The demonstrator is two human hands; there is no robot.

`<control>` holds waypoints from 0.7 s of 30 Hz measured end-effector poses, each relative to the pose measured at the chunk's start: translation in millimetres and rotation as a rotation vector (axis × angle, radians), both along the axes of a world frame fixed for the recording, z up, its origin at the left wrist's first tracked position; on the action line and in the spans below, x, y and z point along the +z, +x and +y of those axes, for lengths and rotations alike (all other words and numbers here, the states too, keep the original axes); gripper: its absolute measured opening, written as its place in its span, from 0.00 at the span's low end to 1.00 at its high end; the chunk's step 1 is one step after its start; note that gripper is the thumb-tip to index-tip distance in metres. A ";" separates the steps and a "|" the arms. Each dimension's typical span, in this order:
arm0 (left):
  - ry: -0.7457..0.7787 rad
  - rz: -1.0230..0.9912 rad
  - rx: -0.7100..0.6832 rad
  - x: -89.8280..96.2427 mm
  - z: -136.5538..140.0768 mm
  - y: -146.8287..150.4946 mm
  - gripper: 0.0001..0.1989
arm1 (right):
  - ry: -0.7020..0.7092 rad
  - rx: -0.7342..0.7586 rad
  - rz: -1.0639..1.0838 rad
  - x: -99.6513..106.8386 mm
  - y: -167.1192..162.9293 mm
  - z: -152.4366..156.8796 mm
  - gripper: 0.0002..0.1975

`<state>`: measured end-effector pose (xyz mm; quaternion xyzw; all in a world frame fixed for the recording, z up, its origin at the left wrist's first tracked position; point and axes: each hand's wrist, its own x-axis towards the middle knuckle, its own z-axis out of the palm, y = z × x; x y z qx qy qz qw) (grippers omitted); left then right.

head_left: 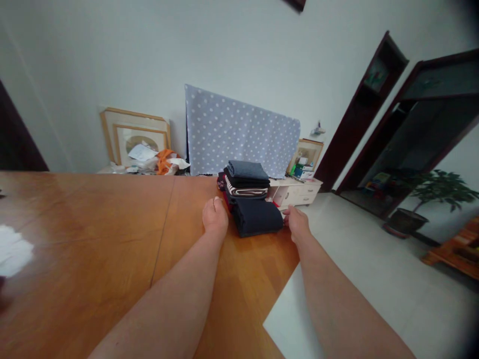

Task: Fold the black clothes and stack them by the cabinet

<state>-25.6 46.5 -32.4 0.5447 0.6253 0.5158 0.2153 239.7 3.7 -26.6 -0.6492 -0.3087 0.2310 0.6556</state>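
Note:
A folded dark navy garment (pixel 259 218) lies on the wooden table (pixel 187 259), in front of a stack of folded clothes. The stack has a grey-blue piece (pixel 247 170) on top, with black and striped cloth (pixel 249 191) below. My left hand (pixel 216 215) is at the left side of the clothes, fingers curled in and thumb on top; what it holds, if anything, is hidden. At the navy garment's right end is my right hand (pixel 297 223), its fingers pinched together close against the edge. I cannot make out what is between them.
A white sheet (pixel 294 314) lies under my right forearm. White cloth or paper (pixel 14 251) is at the far left. Beyond the table are a polka-dot cover (pixel 243 132), framed pictures (pixel 134 119) and a white cabinet (pixel 299 193). A potted plant (pixel 406 222) stands right.

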 end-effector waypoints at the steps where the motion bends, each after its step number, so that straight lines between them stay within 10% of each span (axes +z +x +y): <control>1: -0.005 -0.002 0.004 0.5 -0.4 0.0 0.24 | 0.001 -0.004 -0.007 -0.8 0.2 -0.5 0.13; 21: -0.084 0.047 0.061 14.6 -23.2 0.8 0.25 | -0.032 -0.017 -0.211 -7.4 -8.1 -6.4 0.07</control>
